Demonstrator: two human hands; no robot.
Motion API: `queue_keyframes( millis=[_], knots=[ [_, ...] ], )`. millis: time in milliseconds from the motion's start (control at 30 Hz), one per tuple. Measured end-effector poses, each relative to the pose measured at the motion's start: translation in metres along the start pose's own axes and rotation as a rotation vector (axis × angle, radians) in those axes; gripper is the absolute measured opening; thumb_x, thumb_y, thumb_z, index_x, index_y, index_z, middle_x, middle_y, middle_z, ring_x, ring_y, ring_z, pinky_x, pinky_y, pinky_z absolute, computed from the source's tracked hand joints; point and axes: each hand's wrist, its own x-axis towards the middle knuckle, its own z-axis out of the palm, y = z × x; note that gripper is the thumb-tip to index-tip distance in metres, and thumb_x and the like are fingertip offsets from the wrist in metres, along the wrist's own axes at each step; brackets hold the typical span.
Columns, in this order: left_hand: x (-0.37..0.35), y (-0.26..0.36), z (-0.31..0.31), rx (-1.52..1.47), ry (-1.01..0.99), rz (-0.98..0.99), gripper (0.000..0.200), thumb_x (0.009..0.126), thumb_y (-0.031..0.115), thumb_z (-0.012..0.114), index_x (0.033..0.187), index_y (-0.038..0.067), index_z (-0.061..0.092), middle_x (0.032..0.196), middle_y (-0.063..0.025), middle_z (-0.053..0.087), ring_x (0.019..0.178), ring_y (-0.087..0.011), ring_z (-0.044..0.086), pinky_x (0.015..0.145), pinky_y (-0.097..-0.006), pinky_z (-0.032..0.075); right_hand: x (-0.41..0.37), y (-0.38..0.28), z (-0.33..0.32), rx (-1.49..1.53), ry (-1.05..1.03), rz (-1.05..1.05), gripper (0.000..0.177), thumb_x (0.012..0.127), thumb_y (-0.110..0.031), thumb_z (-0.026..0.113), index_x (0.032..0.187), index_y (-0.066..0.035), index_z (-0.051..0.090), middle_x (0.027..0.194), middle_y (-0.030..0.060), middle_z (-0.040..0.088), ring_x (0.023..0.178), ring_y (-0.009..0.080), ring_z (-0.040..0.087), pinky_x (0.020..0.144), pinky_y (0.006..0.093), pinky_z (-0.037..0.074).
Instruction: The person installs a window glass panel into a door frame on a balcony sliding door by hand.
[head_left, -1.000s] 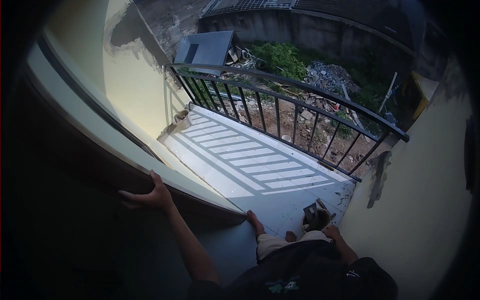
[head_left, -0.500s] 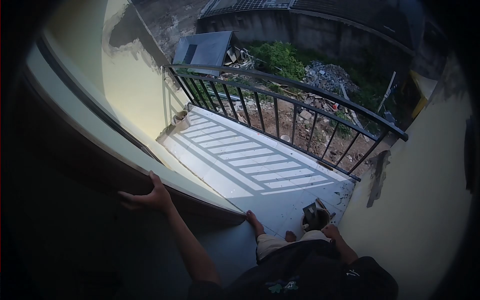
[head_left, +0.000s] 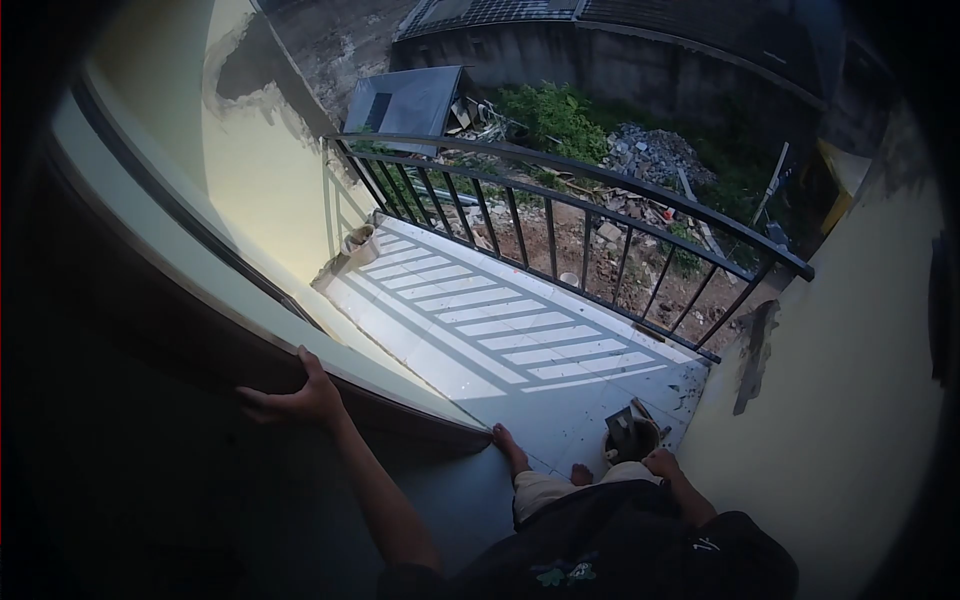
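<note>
My left hand is at the edge of a dark brown door frame. Its thumb lies against the edge and its fingers reach along the shaded side, gripping it. Low in the view, my right hand is closed, close beside a bucket at my feet. What those fingers hold, if anything, is hidden. A dark flat-bladed tool stands in the bucket, along with a stick-like piece leaning at its rim.
White floor tiles carry striped shadows from a black metal railing. A pot-like container sits in the far left corner. Yellowish walls with grey patches flank the balcony. Rubble and plants lie below, past the railing.
</note>
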Motion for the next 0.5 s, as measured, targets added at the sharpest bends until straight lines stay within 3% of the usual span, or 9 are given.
queue_keyframes(
  millis=[433, 500],
  knots=[
    [0.0008, 0.003, -0.0033, 0.003, -0.033, -0.005, 0.102, 0.065, 0.04, 0.079, 0.143, 0.007, 0.022, 0.138, -0.0321, 0.023, 0.126, -0.0468, 0.028, 0.101, -0.0591, 0.027, 0.0024, 0.0016, 0.0013, -0.02, -0.008, -0.006, 0.033, 0.073, -0.035, 0.058, 0.086, -0.008, 0.072, 0.096, 0.0176, 0.066, 0.094, 0.0345, 0.063, 0.088, 0.043, 0.048],
    [-0.002, 0.0019, -0.0011, -0.004, -0.064, -0.079, 0.103, 0.065, 0.041, 0.079, 0.143, 0.006, 0.022, 0.137, -0.0321, 0.023, 0.125, -0.047, 0.029, 0.101, -0.059, 0.028, -0.0009, -0.0014, -0.0014, -0.013, -0.006, -0.006, 0.033, 0.073, -0.035, 0.058, 0.086, -0.008, 0.072, 0.096, 0.0179, 0.066, 0.093, 0.0344, 0.063, 0.088, 0.0431, 0.048]
  ],
)
